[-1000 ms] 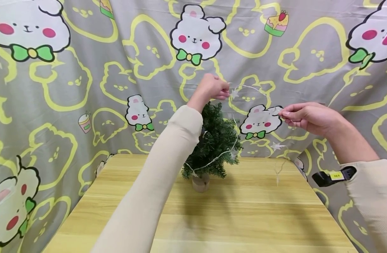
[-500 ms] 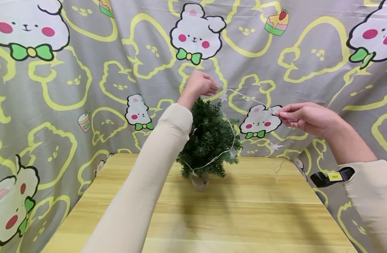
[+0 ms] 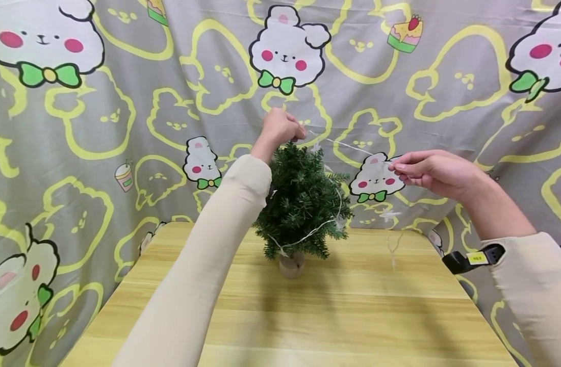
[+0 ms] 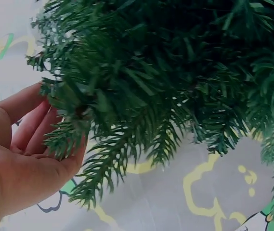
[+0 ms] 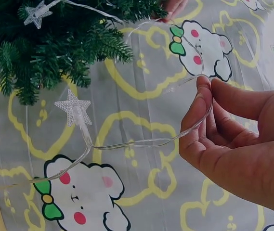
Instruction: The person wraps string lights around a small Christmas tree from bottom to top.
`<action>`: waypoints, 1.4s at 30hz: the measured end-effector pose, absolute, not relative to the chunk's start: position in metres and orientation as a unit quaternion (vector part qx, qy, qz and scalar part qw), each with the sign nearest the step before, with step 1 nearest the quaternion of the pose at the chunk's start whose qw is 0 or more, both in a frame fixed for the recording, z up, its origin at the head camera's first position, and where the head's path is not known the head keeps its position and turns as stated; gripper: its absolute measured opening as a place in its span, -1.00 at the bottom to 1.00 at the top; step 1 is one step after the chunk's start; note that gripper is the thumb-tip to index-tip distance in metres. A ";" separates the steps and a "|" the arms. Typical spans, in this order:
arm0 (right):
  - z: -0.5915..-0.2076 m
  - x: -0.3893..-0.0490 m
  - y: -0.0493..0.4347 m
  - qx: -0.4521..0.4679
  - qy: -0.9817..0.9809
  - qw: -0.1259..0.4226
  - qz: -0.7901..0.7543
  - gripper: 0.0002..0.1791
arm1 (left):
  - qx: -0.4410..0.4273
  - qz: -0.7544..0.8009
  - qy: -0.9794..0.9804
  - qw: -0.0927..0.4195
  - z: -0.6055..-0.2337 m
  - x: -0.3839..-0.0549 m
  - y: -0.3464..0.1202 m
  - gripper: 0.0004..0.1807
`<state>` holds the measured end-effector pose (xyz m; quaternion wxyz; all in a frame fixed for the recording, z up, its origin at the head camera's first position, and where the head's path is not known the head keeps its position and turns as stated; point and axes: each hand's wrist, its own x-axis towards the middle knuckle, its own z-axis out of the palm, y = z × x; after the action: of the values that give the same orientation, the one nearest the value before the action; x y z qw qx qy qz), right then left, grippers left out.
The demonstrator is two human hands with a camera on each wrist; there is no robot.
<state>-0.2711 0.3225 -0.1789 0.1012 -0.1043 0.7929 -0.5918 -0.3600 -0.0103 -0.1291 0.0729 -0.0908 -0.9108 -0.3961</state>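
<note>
A small green artificial Christmas tree (image 3: 301, 204) stands upright on a round wooden base (image 3: 291, 266). A clear-wired string of star lights (image 3: 347, 146) loops round its lower branches and rises behind its right side. Above the treetop, my left hand (image 3: 281, 127) pinches this string; branches hide its fingertips in the left wrist view. To the right of the tree, my right hand (image 3: 434, 171) pinches the wire between thumb and forefinger. From there the loose end hangs down, bearing a clear plastic star (image 5: 74, 109). Another star (image 5: 38, 14) lies against the branches.
The tree stands toward the back of a wooden table (image 3: 354, 316). Close behind and at both sides hangs a grey curtain (image 3: 225, 66) printed with white rabbits and yellow outlines. A black strap (image 3: 474, 258) circles the right wrist.
My left hand has moved left and slightly down, across the treetop, drawing the string along with it. My right hand has shifted a little left, and the wire between the hands slopes more evenly.
</note>
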 end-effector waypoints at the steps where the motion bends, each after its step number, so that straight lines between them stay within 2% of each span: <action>1: -0.179 -0.271 0.321 -0.104 0.793 0.101 -0.592 -0.73 | -0.093 -0.392 -0.913 0.071 -0.130 -0.360 -0.011 -0.87; 7: -0.178 -0.270 0.315 -0.099 0.791 0.100 -0.596 -0.73 | -0.103 -0.382 -0.917 0.047 -0.129 -0.359 -0.011 -0.82; 13: -0.178 -0.269 0.311 -0.102 0.786 0.104 -0.600 -0.74 | -0.120 -0.399 -0.908 0.034 -0.110 -0.344 -0.004 -0.78; 19: -0.175 -0.270 0.308 -0.116 0.783 0.111 -0.602 -0.75 | -0.177 -0.397 -0.900 0.003 -0.097 -0.318 0.022 -0.80; 28: -0.172 -0.270 0.300 -0.126 0.771 0.119 -0.612 -0.72 | -0.271 -0.353 -0.895 -0.048 -0.106 -0.297 0.054 -0.83; 32: -0.171 -0.270 0.298 -0.127 0.767 0.119 -0.617 -0.72 | -0.282 -0.304 -0.909 -0.047 -0.111 -0.298 0.059 -0.87; 37: -0.170 -0.269 0.296 -0.128 0.765 0.123 -0.619 -0.73 | -0.295 -0.236 -0.926 -0.027 -0.114 -0.303 0.064 -0.75; 42: -0.168 -0.268 0.299 -0.146 0.765 0.150 -0.610 -0.70 | -0.311 -0.172 -0.935 -0.010 -0.109 -0.307 0.064 -0.66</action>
<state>-0.2682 0.2988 -0.1683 0.1504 -0.1456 0.7646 -0.6096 -0.3068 0.0640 -0.1095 -0.0096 -0.3115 -0.9346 -0.1717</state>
